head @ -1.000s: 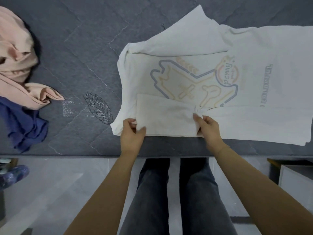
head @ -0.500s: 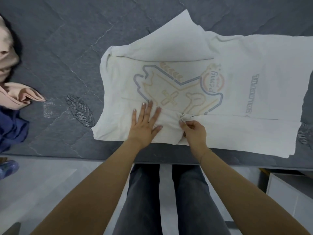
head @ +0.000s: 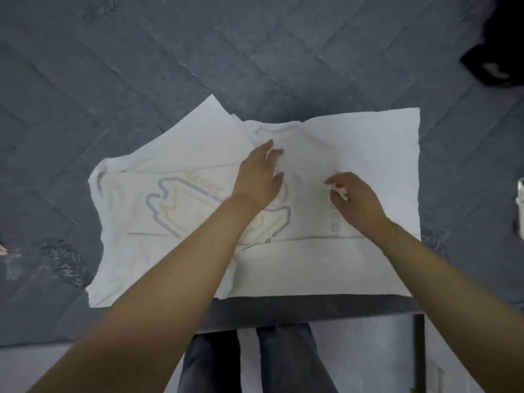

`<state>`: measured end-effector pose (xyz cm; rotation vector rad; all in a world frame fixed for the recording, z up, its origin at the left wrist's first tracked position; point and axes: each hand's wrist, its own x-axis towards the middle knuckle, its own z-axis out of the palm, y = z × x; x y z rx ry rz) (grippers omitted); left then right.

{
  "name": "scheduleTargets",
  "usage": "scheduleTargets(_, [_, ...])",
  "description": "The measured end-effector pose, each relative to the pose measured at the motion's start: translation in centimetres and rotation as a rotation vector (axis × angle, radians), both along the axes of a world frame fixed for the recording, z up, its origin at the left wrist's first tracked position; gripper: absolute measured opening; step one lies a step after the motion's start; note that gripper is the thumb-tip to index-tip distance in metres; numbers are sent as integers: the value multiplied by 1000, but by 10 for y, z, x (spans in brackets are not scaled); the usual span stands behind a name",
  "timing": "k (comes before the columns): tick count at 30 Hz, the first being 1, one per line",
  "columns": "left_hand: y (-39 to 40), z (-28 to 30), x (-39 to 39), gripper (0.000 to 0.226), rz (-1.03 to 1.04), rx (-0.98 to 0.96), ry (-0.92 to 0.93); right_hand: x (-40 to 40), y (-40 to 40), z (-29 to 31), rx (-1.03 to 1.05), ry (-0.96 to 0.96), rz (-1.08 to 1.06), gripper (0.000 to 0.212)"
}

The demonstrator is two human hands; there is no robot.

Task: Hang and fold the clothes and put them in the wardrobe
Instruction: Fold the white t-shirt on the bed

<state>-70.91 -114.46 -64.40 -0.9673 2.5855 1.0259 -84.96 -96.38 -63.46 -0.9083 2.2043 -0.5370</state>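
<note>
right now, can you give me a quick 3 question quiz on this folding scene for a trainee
1. True or false: the white T-shirt hangs on a hanger.
2. Which hand pinches a bit of the shirt's fabric? A) left hand B) right hand C) neither
3. Fill in: the shirt lies on a dark grey ____.

Key
1. False: it lies flat, with its near edge folded up.
2. B: the right thumb and fingers pinch fabric; the left hand rests flat on the shirt.
3. Quilted bedcover.
</note>
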Motion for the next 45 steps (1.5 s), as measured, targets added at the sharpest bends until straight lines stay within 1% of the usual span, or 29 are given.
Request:
scheduleTargets(3, [-16, -18, -52, 56, -54, -86, -24, -67, -12, -13, 24, 208, 76, 37])
scheduleTargets(6, [-30, -36, -76, 54, -29, -215, -75, -123, -25, -26, 24, 333, 72, 49])
scheduleTargets(8, [-36, -44, -78, 47, 24, -315, -78, -151, -33, -36, 87, 388, 141, 54])
scheduleTargets(10, [-40, -47, -74, 35, 66, -376, -74, -170, -37, -44, 205, 425, 247, 56])
scheduleTargets(12, [-44, -44, -67, 24, 68, -366, -70, -180, -36, -47, 262, 492, 313, 50])
scheduleTargets(13, [-45, -41, -63, 21, 56, -329, -46, -182, -34, -45, 255, 533, 332, 43])
scheduleTargets(16, [-42, -21, -45, 8, 1, -184, 96, -179, -18, -28, 113, 629, 339, 20])
scheduleTargets(18, [-35, -3, -30, 11, -69, -200, 149, -170, 4, -11, 24, 655, 312, 12])
scheduleTargets(20, [-24, 11, -13, 16, -141, -217, 156, -155, 33, 2, -20, 661, 287, 17])
scheduleTargets(22, [-9, 21, 6, 21, -218, -206, 144, -138, 65, 11, -20, 651, 274, 21])
scheduleTargets(26, [21, 23, 37, 21, -336, -151, 110, -104, 119, 13, 3, 596, 288, 15])
scheduleTargets(30, [43, 7, 56, 19, -300, -69, 55, -84, 149, -2, 96, 490, 249, 27])
scheduleTargets(35, [63, -3, 70, 19, -254, -12, 51, -70, 165, -9, 123, 472, 130, 24])
scheduleTargets(37, [67, -4, 75, 20, -285, 1, 36, -63, 172, -10, 195, 441, 108, 28])
scheduleTargets(40, [72, -8, 79, 24, -354, 39, -28, -50, 176, -10, 357, 349, 116, 43])
scheduleTargets(42, [75, -11, 78, 24, -338, 11, -10, -42, 172, -8, 326, 356, 82, 45])
scheduleTargets(45, [85, -18, 65, 30, -225, -82, 110, -27, 141, -13, 139, 399, 105, 46])
